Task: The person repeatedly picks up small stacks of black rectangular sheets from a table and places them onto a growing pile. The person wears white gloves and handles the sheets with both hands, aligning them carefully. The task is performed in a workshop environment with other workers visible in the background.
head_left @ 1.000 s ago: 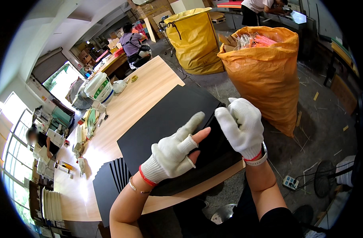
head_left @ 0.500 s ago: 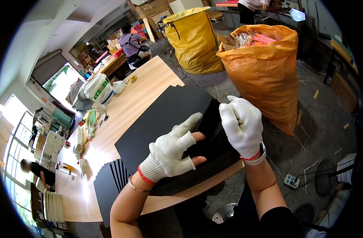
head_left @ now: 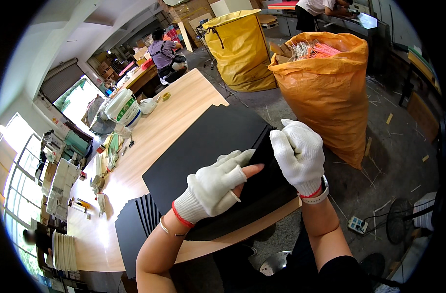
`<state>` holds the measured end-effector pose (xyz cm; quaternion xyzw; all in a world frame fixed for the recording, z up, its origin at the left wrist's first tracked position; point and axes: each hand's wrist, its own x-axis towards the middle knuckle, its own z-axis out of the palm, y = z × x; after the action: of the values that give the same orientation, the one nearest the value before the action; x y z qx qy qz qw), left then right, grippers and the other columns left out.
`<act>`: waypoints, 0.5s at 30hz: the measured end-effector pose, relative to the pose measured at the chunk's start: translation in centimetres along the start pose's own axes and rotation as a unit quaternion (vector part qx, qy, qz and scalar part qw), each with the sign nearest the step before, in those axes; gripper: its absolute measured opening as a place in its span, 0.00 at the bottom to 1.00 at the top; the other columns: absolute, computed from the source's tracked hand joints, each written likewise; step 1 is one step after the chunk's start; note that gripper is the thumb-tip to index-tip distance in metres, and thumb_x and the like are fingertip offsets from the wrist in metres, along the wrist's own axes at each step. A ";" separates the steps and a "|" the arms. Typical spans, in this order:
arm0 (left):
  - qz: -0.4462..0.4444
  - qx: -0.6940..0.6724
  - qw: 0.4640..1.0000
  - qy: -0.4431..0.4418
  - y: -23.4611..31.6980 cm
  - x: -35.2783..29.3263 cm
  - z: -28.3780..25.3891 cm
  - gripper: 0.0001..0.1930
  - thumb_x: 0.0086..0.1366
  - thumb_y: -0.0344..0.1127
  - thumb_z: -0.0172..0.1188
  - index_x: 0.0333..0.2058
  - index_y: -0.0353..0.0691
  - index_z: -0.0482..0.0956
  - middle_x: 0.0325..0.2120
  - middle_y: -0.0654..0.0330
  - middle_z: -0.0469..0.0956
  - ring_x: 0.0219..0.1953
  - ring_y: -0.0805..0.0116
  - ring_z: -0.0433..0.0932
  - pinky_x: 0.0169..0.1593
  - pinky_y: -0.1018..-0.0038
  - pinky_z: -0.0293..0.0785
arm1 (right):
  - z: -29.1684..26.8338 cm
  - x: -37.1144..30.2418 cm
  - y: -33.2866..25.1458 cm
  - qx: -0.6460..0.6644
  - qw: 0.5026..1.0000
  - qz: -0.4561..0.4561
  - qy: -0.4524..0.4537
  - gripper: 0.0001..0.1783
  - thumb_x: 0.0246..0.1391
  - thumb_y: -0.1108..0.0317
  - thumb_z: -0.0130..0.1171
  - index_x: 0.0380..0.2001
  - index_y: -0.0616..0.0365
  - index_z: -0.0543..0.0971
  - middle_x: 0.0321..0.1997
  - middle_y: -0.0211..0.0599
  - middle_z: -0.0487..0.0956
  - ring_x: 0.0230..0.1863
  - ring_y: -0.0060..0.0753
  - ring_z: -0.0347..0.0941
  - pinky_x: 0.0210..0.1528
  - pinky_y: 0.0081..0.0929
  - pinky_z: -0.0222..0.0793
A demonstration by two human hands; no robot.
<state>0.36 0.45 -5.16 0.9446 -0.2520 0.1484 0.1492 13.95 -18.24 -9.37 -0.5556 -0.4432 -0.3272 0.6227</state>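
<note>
Head view: the bare index (head_left: pixel 254 169) of the left hand (head_left: pixel 211 188) has been moved farther right, up to the lifted edges of the black stack (head_left: pixel 203 141), and the thumb (head_left: pixel 238 189) has been drawn in beneath it. By this, it is judged, the upper edges are being handled at the side turned toward the right hand (head_left: pixel 298 154); no sheet is seen clear of the stack.

The stack is laid on the table (head_left: pixel 193 95), near its close edge, and its top is partly covered by the left hand. Whether a sheet is pinched by the left hand cannot be told, as the undersides of the fingers are hidden. The right hand is curled into a fist beside the stack's right edge; whether anything is gripped inside it cannot be told either.

Compared with half a second ago, the thumb tip, then plainly exposed, is now mostly tucked away, and the covered fingers are set a little lower. A narrower dark gap is shown between the hands along the lifted edge. The right hand's pose is hardly altered. At the far left, a worker (head_left: pixel 45 241) is now partly hidden behind the white pile (head_left: pixel 64 251).
</note>
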 end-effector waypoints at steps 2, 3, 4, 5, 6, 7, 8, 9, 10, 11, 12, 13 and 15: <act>-0.023 -0.072 0.997 -0.032 -0.7 -0.3 -0.4 0.28 0.60 0.31 0.68 0.61 0.46 0.77 0.68 0.38 0.68 0.56 0.38 0.81 0.56 0.61 0.83 | 0.2 0.0 0.0 0.002 1.000 -0.005 0.016 0.14 0.56 0.81 0.66 0.18 0.62 0.77 0.13 0.36 0.66 0.14 0.41 0.65 0.31 0.39 0.73; -0.041 -0.070 0.996 -0.024 -0.4 -0.3 -0.2 0.28 0.59 0.32 0.71 0.59 0.46 0.78 0.68 0.38 0.67 0.57 0.37 0.81 0.56 0.61 0.83 | 0.2 -0.1 0.1 0.000 1.000 0.004 0.016 0.14 0.56 0.81 0.66 0.17 0.62 0.77 0.13 0.36 0.66 0.15 0.41 0.66 0.32 0.39 0.74; -0.060 -0.069 0.996 -0.017 0.2 -0.2 -0.2 0.28 0.58 0.33 0.73 0.58 0.46 0.79 0.69 0.37 0.66 0.58 0.36 0.80 0.57 0.61 0.83 | 0.2 -0.2 0.1 -0.002 1.000 0.012 0.016 0.14 0.56 0.81 0.66 0.17 0.62 0.77 0.13 0.37 0.67 0.15 0.41 0.66 0.33 0.39 0.74; -0.077 -0.067 0.995 -0.009 0.6 -0.1 -0.1 0.28 0.57 0.35 0.76 0.57 0.46 0.79 0.69 0.36 0.65 0.58 0.36 0.80 0.58 0.61 0.83 | 0.1 -0.3 0.2 -0.004 1.000 0.021 0.016 0.14 0.56 0.80 0.66 0.17 0.62 0.77 0.13 0.37 0.67 0.15 0.41 0.67 0.34 0.40 0.75; -0.082 -0.078 0.994 -0.006 0.7 0.0 -0.1 0.27 0.55 0.35 0.77 0.55 0.45 0.81 0.71 0.37 0.63 0.62 0.37 0.78 0.61 0.62 0.80 | 0.1 -0.3 0.2 -0.004 1.000 0.017 0.021 0.14 0.56 0.80 0.66 0.17 0.62 0.77 0.13 0.38 0.68 0.15 0.42 0.67 0.34 0.40 0.75; -0.087 -0.090 0.992 -0.002 0.7 0.1 0.0 0.27 0.54 0.34 0.79 0.54 0.44 0.82 0.72 0.37 0.61 0.65 0.38 0.75 0.64 0.62 0.77 | 0.0 -0.3 0.2 -0.004 1.000 0.014 0.027 0.15 0.56 0.81 0.66 0.17 0.62 0.77 0.13 0.38 0.68 0.15 0.42 0.67 0.34 0.40 0.76; -0.094 -0.100 0.991 0.002 0.8 0.0 -0.1 0.27 0.53 0.34 0.80 0.52 0.42 0.83 0.74 0.38 0.59 0.68 0.39 0.73 0.67 0.63 0.74 | 0.2 -0.4 0.3 -0.002 0.999 0.011 0.032 0.15 0.56 0.81 0.66 0.17 0.62 0.76 0.13 0.39 0.68 0.15 0.42 0.68 0.35 0.41 0.76; -0.090 -0.112 0.990 0.005 0.6 -0.1 0.0 0.27 0.53 0.34 0.80 0.52 0.42 0.83 0.74 0.38 0.59 0.69 0.39 0.71 0.68 0.63 0.72 | 0.2 -0.4 0.2 0.000 0.999 0.009 0.032 0.15 0.56 0.81 0.66 0.17 0.62 0.76 0.13 0.39 0.69 0.15 0.42 0.68 0.34 0.41 0.76; -0.085 -0.124 0.989 0.008 0.3 -0.2 0.2 0.27 0.53 0.33 0.80 0.53 0.42 0.83 0.74 0.37 0.58 0.70 0.39 0.70 0.69 0.64 0.71 | 0.2 -0.4 0.2 0.002 0.999 0.007 0.032 0.15 0.56 0.81 0.66 0.17 0.63 0.76 0.14 0.39 0.69 0.16 0.43 0.68 0.34 0.41 0.75; -0.080 -0.137 0.987 0.012 0.1 -0.3 0.3 0.27 0.53 0.33 0.80 0.53 0.43 0.83 0.75 0.37 0.57 0.71 0.39 0.68 0.70 0.64 0.70 | 0.2 -0.3 0.1 0.003 0.999 0.004 0.031 0.15 0.56 0.81 0.66 0.17 0.63 0.77 0.14 0.39 0.69 0.16 0.43 0.68 0.34 0.41 0.75; -0.087 -0.136 0.987 0.006 0.2 -0.3 0.2 0.27 0.54 0.32 0.79 0.53 0.42 0.83 0.75 0.37 0.57 0.71 0.39 0.68 0.70 0.63 0.70 | 0.2 -0.3 0.1 0.000 1.000 0.005 0.028 0.15 0.56 0.81 0.66 0.17 0.63 0.77 0.14 0.39 0.69 0.16 0.43 0.68 0.34 0.41 0.75; -0.094 -0.134 0.987 0.001 0.3 -0.3 0.1 0.26 0.54 0.31 0.79 0.53 0.42 0.83 0.75 0.37 0.56 0.72 0.39 0.67 0.70 0.63 0.69 | 0.1 -0.4 0.1 -0.002 1.000 0.005 0.026 0.14 0.56 0.81 0.66 0.17 0.63 0.77 0.13 0.39 0.68 0.16 0.43 0.68 0.34 0.41 0.75; -0.096 -0.140 0.986 -0.004 0.3 -0.2 -0.1 0.25 0.56 0.30 0.76 0.54 0.41 0.83 0.75 0.37 0.56 0.72 0.39 0.66 0.71 0.62 0.69 | 0.0 -0.4 0.1 -0.002 1.000 0.014 0.013 0.12 0.55 0.81 0.66 0.19 0.63 0.78 0.14 0.39 0.69 0.16 0.43 0.68 0.34 0.41 0.76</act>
<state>-0.04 0.29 -5.11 0.9347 -0.1793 0.0932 0.2922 13.87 -18.28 -9.73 -0.5584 -0.4269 -0.3265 0.6320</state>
